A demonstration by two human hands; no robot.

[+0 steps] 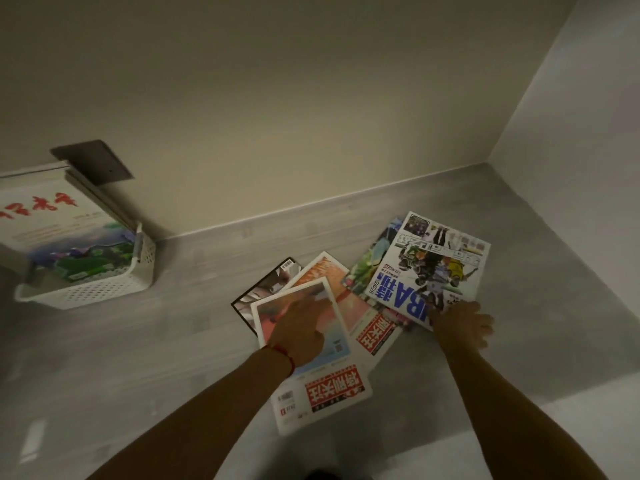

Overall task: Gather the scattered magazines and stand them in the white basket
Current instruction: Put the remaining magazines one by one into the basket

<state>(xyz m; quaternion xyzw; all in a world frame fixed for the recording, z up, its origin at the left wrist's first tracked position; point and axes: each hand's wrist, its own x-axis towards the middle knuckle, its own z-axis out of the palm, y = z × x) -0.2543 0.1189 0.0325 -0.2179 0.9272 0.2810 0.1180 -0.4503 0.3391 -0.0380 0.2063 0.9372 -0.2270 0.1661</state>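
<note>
Several magazines lie fanned out and overlapping on the grey floor. My left hand (pixel 300 329) rests flat, fingers extended, on the nearest one, a white-bordered magazine with a red title block (pixel 323 389). Under it lie an orange-covered magazine (pixel 323 271) and a dark one (pixel 266 289). My right hand (pixel 462 323) holds the near edge of the NBA magazine (pixel 429 268), fingers curled at its corner. A green-covered magazine (pixel 367 268) pokes out beneath that. The white basket (pixel 104 289) stands at the left with a few magazines (pixel 59 230) leaning upright in it.
A beige wall runs behind the basket and the pile, with a dark wall plate (pixel 93 162) above the basket. A second wall closes the corner at the right. Bare grey floor lies between the basket and the pile.
</note>
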